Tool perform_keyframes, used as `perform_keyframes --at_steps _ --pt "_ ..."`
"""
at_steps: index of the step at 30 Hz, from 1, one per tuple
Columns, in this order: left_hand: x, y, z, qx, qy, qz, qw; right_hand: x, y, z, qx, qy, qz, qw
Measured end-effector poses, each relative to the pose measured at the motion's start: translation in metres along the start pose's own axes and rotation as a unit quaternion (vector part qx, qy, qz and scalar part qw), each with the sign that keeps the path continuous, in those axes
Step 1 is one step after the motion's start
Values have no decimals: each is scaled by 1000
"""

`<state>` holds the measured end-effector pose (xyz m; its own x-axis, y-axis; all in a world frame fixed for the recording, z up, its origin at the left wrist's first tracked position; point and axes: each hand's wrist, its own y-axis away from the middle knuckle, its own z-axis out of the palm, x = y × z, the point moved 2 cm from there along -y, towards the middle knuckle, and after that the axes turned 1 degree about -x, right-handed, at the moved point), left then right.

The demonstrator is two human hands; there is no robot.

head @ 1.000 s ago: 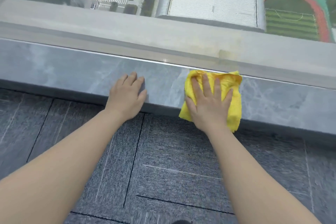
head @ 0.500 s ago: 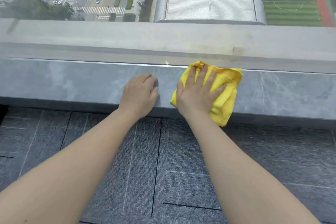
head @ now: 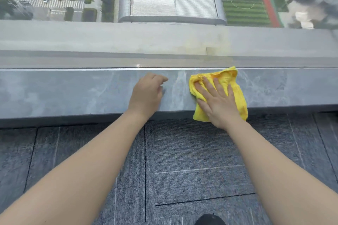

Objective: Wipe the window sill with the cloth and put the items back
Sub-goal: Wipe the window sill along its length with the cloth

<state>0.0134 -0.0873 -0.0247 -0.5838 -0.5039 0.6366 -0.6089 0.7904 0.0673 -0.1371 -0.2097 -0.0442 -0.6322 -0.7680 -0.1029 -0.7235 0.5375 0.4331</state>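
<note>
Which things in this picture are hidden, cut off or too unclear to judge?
All in the head view:
- Sill under the cloth: covered, so its cleanness cannot be judged.
- Cloth's middle: hidden by the right hand.
- Left hand: fingertips curled, their contact with the sill unclear.
- Items to put back: none in frame.
- Dark shape at the bottom edge: cut off.
- Upper right outside: blurred.

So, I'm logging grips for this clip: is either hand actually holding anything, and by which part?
Neither grips anything. The right hand presses flat on the middle of the yellow cloth, fingers spread. The left hand rests bare on the sill.
</note>
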Motion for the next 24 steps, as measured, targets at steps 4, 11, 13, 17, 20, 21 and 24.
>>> perform_keyframes --at_steps 4,11,13,17,20,21,24 --pt "10 -4 0 -35 21 1 999 12 -1 -11 -41 -35 79 995" --pt "7 -8 14 16 -50 84 995 22 -7 -5 -1 -91 195 977" --pt "4 -9 21 23 -67 88 994 16 -15 -2 29 -99 205 973" --pt "4 -8 27 9 -113 75 991 0 -28 0 60 -85 170 980" --pt "7 -4 30 -1 -137 67 988 -8 -28 2 74 -52 88 992" --pt "9 -3 32 -5 -141 59 988 -9 -24 3 71 -33 44 996" --pt "17 -1 39 -2 -148 41 988 7 -7 9 57 36 -94 993"
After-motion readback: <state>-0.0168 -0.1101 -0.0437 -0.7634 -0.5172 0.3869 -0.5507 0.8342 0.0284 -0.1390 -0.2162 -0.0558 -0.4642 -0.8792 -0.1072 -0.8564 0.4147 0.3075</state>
